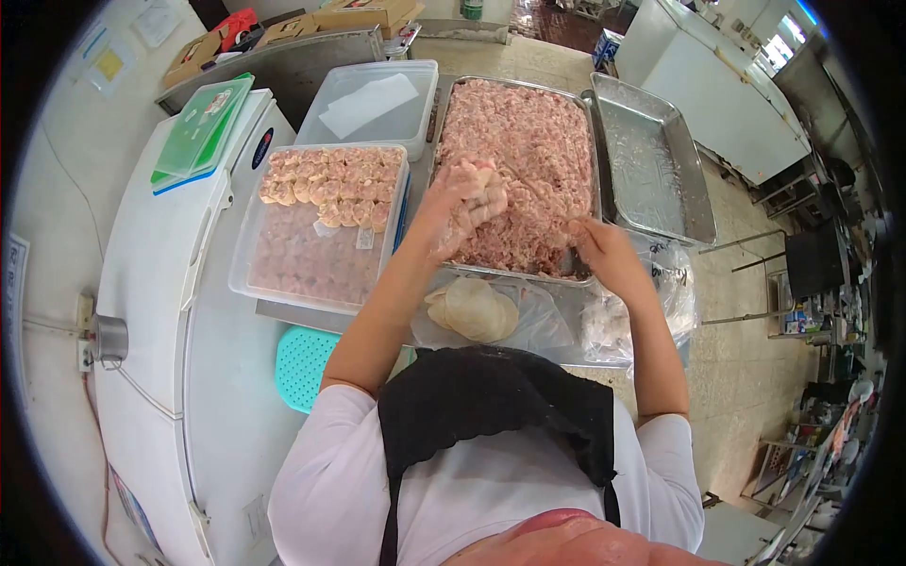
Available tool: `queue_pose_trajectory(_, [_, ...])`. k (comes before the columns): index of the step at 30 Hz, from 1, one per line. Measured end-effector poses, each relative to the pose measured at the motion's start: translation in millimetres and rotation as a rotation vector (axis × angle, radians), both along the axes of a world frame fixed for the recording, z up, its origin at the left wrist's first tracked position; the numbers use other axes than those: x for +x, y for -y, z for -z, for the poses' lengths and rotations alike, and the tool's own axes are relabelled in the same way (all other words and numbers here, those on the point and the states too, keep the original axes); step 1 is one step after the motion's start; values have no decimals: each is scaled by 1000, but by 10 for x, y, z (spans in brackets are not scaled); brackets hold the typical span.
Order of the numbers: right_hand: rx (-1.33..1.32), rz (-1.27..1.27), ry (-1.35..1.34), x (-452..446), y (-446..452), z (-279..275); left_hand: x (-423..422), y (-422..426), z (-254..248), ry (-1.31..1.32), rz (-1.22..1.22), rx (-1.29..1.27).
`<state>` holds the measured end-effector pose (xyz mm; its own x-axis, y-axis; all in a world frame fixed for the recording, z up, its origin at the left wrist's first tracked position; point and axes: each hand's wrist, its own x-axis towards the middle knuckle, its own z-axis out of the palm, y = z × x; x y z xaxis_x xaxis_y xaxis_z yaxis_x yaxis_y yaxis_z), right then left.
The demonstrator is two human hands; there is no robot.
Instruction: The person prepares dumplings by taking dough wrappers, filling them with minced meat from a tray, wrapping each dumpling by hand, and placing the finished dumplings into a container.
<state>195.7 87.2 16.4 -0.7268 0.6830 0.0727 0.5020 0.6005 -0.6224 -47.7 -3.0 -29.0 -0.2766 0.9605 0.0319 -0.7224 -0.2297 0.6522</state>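
Note:
A large metal tray [593, 141] is heaped with ground meat [519, 118]. Over the meat's left side is my left hand [460, 209], its fingers curled around what looks like a pale dumpling wrapper with a bit of pink meat; motion blurs the detail. My right hand [596, 247] is closed at the tray's near right corner, its fingertips by the meat; whatever it grips is too small to name. Round dough wrappers [472, 309] lie stacked on plastic just in front of me. To the left, filled dumplings [330, 179] stand in rows in a clear plastic container [247, 255].
Behind the dumplings sits another clear container [316, 113] with white paper inside. A second metal tray [694, 179] is at the right. Below it lies a plastic bag [613, 325]. A turquoise perforated basket [304, 368] and a white freezer [151, 274] are on the left.

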Motion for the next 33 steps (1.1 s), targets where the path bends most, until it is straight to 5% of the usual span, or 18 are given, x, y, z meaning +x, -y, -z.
queue_pose_trajectory(3, [-423, -7, -57, -24, 38, 62, 15, 43, -69, -575, -60, -65])
queue_pose_trajectory(8, [-446, -70, -70, 12, 176, -177, -119, 14, -116, -1359, -208, 234])
queue_pose_trajectory(11, [-300, -166, -115, -10, 169, -52, -130, 64, -240, -1027, 207, -24])
queue_pose_trajectory(14, [-108, -321, -178, -6, 80, 213, -153, 68, -280, -1166, 306, 166])
queue_pose_trajectory(20, [80, -269, 52, 130, -271, 378, -24, 20, 49, -1255, 242, -153])
queue_pose_trajectory(23, [334, -138, 106, 177, -114, 193, -20, -112, 431, -933, 157, -383])
queue_pose_trajectory(26, [450, -122, 72, 126, 42, 338, -66, -233, 823, -948, 100, -272])
queue_pose_trajectory(29, [414, -99, 161, 257, -254, 768, 217, -154, 456, -1273, 33, -538])
queue_pose_trajectory(33, [376, -107, 246, 539, -411, 489, 174, -49, 597, -1314, -119, -264])
